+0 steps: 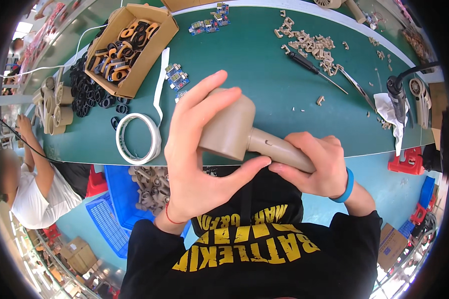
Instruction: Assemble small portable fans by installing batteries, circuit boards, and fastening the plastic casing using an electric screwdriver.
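Observation:
A beige hair-dryer-shaped plastic housing (229,127) is held up in front of me, over the near edge of the green table. Its wide head lies to the left, and the handle slants down to the right. Around the head curves my left hand (192,144), fingers behind and over it, thumb reaching under toward the handle. My right hand (317,162) grips the lower handle between thumb and fingers. A small slot shows on the handle's upper side. The inside of the head is turned away from view.
Near the left hand lies a roll of white tape (138,138). Beyond it stand a cardboard box (154,55) of black-and-orange rings and several circuit boards (177,77). A screwdriver (304,62), small beige clips (317,45) and a corded black tool (396,94) lie right. A co-worker (40,189) sits left.

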`<state>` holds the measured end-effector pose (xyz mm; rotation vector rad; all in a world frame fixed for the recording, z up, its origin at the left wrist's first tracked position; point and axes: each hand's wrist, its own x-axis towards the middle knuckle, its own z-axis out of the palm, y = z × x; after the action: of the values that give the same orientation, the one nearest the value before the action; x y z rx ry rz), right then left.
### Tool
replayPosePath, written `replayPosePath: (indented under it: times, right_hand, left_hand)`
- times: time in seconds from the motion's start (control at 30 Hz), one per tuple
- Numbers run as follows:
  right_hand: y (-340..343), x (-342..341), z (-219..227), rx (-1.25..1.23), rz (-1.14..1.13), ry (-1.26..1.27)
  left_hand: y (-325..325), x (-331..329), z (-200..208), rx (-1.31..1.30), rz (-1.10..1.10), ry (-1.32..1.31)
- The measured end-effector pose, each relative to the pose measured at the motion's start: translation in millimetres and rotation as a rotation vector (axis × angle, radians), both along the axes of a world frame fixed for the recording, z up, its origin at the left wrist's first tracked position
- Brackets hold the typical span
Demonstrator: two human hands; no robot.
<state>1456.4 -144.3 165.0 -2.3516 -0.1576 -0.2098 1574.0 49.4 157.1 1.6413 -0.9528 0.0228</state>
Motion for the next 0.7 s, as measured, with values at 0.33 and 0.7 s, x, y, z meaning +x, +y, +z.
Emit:
replayPosePath:
  times: [0.33,0.7]
  right_hand:
    - [20,-8,0,0.715,-0.207,0.418]
    - [35,11,2,0.921,-0.161,0.396]
  left_hand:
    - [-7,0,-22,-0.158,-0.113,0.287]
    - [-20,-25,-21,-0.363,-0.412,1.070]
